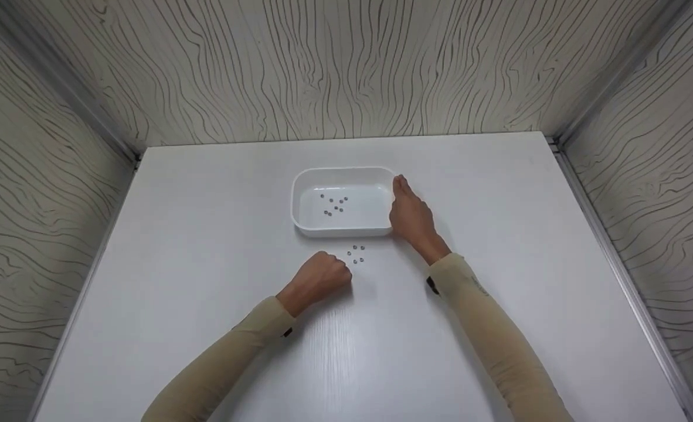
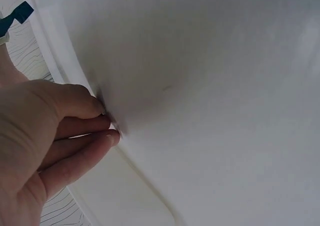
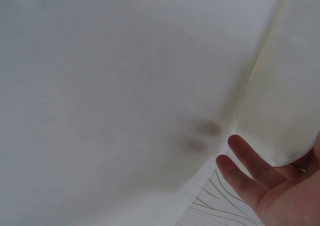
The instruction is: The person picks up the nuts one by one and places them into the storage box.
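Note:
A white rectangular tray (image 1: 346, 230) stands on the table with several small round grey beads (image 1: 336, 207) on its floor. More such beads (image 1: 355, 254) lie in a loose ring on the table in front of it. Left of that ring, my left hand (image 1: 323, 275) is low over the table, fingers curled. In the left wrist view, its thumb and fingertips (image 2: 112, 136) come together at the tabletop around a tiny shiny bead, mostly hidden. My right hand (image 1: 412, 217) holds the tray by its right end, two fingers (image 3: 250, 166) stretched out beneath the rim.
The white table (image 1: 217, 193) reaches back to a wood-grain patterned wall (image 1: 346, 70). Similar panels stand at left and right, with metal edge strips along the table's sides. Both forearms wear beige sleeves (image 1: 487, 316).

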Tool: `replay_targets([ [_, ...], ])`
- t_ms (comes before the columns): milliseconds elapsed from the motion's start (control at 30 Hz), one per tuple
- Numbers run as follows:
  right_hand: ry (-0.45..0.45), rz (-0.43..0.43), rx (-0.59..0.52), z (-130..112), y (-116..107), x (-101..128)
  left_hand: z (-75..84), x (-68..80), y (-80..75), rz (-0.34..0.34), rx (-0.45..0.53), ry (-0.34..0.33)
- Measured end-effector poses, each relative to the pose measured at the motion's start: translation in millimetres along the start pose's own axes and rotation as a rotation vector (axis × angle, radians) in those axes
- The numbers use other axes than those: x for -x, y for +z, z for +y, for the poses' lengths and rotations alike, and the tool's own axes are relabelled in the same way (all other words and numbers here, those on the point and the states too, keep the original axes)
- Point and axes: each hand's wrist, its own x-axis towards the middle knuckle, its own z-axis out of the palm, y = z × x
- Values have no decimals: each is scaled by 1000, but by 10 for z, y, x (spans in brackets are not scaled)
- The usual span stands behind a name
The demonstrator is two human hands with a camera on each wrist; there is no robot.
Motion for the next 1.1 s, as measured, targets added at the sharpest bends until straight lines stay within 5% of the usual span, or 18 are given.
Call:
replay_targets([
  [300, 3, 2, 3, 3, -3, -16, 20, -6, -37, -39, 6, 16],
  [1100, 6, 10, 14, -2, 7, -8, -63, 150, 98, 99, -33, 135],
])
